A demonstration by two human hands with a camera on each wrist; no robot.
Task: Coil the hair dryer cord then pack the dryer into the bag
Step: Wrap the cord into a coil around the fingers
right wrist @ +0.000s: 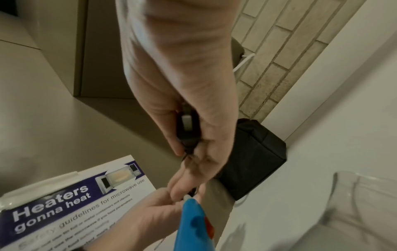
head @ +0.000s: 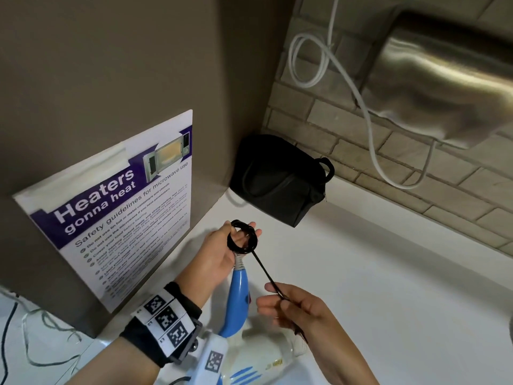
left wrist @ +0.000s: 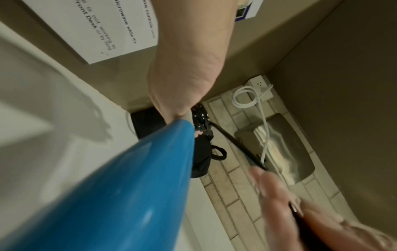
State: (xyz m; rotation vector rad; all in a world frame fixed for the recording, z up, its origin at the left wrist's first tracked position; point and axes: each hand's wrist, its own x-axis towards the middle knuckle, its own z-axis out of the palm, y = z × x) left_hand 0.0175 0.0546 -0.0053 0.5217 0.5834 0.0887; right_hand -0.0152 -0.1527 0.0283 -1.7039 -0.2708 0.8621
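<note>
The hair dryer has a blue handle [head: 238, 298] and a white body [head: 263, 357] low in the head view. My left hand [head: 241, 237] grips the top of the handle, and several small loops of the black cord [head: 242, 236] are wound around its fingers. A straight stretch of cord [head: 266, 273] runs from the coil down to my right hand [head: 274, 297], which pinches it. In the right wrist view that hand [right wrist: 189, 149] also holds the black plug [right wrist: 186, 125]. The black bag [head: 280, 179] stands in the corner beyond both hands. Whether its top is open cannot be told.
A microwave safety poster [head: 119, 207] leans on the brown wall at left. A white cable [head: 319, 68] loops over the brick wall beside a steel appliance [head: 444, 79]. The white counter [head: 388, 273] extends right. A clear container [right wrist: 365, 203] shows in the right wrist view.
</note>
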